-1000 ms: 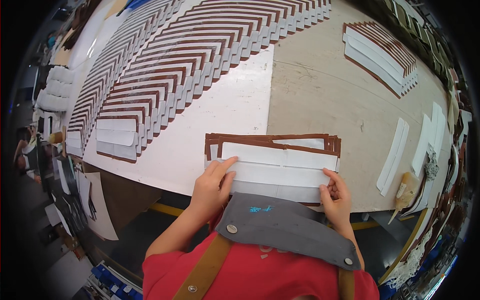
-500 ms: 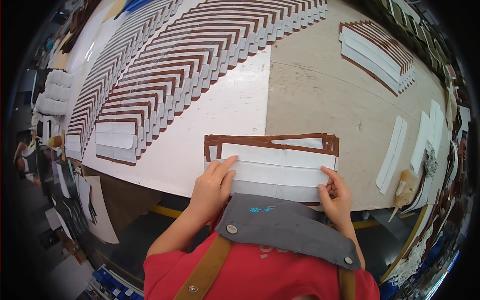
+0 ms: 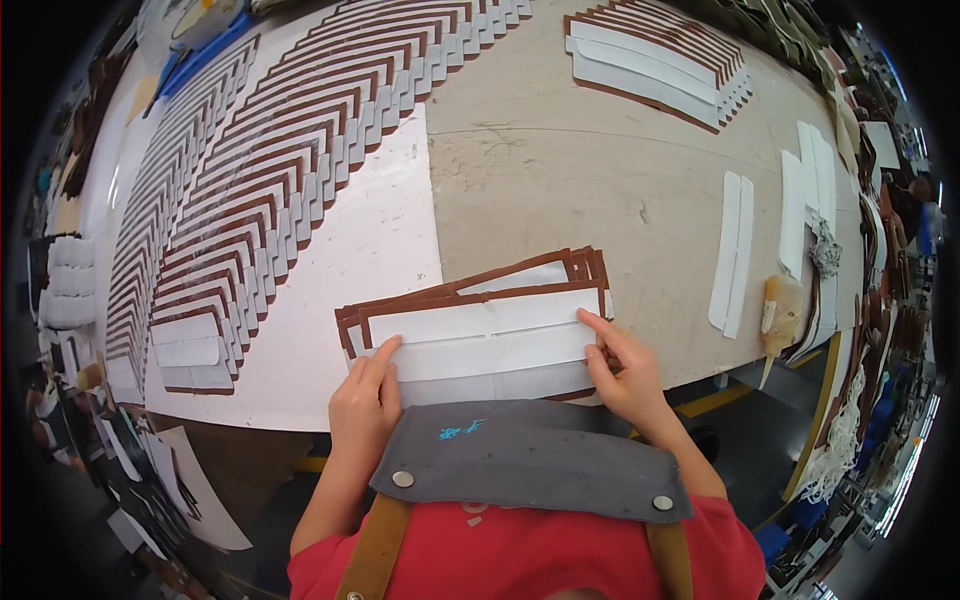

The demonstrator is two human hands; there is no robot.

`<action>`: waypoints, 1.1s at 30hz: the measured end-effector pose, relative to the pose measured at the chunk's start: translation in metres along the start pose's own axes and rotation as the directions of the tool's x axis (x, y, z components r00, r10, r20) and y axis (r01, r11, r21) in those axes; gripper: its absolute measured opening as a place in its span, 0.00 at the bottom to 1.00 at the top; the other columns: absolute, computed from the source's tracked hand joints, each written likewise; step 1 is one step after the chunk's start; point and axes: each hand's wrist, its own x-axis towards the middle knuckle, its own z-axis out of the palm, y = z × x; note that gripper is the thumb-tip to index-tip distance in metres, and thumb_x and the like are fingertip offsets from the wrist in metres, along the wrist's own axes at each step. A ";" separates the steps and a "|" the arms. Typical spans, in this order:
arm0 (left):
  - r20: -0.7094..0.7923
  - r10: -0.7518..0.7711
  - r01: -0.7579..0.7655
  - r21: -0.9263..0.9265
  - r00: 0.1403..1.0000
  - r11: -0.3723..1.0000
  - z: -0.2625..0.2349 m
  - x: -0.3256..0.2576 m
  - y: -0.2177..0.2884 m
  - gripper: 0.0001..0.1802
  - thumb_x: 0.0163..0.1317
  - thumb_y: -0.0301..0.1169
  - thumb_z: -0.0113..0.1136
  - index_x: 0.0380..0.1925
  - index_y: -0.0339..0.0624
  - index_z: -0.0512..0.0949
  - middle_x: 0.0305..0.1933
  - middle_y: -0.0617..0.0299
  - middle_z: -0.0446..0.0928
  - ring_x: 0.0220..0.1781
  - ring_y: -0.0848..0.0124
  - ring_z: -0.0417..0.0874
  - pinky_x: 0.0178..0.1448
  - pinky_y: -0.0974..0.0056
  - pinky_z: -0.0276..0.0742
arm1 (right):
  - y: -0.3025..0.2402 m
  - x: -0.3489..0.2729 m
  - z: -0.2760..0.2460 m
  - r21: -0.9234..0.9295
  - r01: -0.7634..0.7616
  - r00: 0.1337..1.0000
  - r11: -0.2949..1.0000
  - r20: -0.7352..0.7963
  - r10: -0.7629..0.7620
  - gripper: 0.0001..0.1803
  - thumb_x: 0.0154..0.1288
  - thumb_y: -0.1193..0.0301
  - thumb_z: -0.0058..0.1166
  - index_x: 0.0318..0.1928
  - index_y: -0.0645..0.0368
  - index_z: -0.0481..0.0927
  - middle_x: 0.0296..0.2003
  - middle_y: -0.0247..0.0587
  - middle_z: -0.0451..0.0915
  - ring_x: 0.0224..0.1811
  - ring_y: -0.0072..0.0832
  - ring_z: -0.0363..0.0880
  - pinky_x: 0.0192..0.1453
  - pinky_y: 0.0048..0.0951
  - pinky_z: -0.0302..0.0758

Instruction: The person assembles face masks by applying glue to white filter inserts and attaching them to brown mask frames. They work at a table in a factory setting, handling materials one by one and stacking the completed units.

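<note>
In front of my grey apron lies a small, uneven stack of brown-edged panels (image 3: pixel 530 275). The top one, a white panel with brown edging (image 3: pixel 450 325), has a long flap or fold line across it. My left hand (image 3: pixel 365 395) holds its left end, index fingertip on the white face and thumb lower down. At the right end my right hand (image 3: pixel 625 370) grips it, index finger stretched up along the side and thumb below. The panel's near edge is partly hidden by the apron.
Long overlapping rows of similar panels (image 3: pixel 290 140) cover the table's left side. Another fanned stack (image 3: pixel 650 75) lies far right. White strips (image 3: pixel 732 255) and a yellowish glue bottle (image 3: pixel 780 310) sit at the right, near the table's edge.
The whole view has swung, so the table items appear further left. The panel and stack are now slightly tilted, right end higher. My right index finger has moved up the panel's side.
</note>
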 end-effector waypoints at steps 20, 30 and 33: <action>-0.062 0.034 -0.033 0.021 0.997 0.999 -0.003 0.006 0.004 0.12 0.54 0.23 0.55 0.40 0.43 0.78 0.29 0.58 0.77 0.26 0.64 0.77 0.29 0.63 0.72 | -0.002 0.019 -0.020 -0.373 -0.047 0.980 0.927 -0.199 -0.031 0.18 0.61 0.76 0.48 0.53 0.58 0.73 0.28 0.39 0.75 0.24 0.31 0.74 0.29 0.28 0.70; -0.063 0.616 -0.613 0.065 0.785 0.788 0.034 0.027 0.018 0.11 0.49 0.29 0.62 0.35 0.46 0.77 0.50 0.66 0.74 0.54 0.67 0.71 0.60 0.57 0.61 | -0.040 0.070 0.024 -0.258 0.478 0.877 0.839 0.095 -0.470 0.10 0.53 0.77 0.55 0.39 0.61 0.74 0.38 0.41 0.74 0.44 0.38 0.70 0.47 0.35 0.68; -0.041 0.600 -0.596 0.079 0.799 0.799 0.037 0.026 0.017 0.10 0.50 0.30 0.62 0.35 0.47 0.77 0.53 0.67 0.72 0.57 0.68 0.69 0.62 0.58 0.59 | -0.038 0.079 0.033 -0.247 0.472 0.881 0.846 0.136 -0.453 0.09 0.53 0.77 0.55 0.37 0.59 0.74 0.36 0.39 0.73 0.42 0.37 0.69 0.47 0.36 0.66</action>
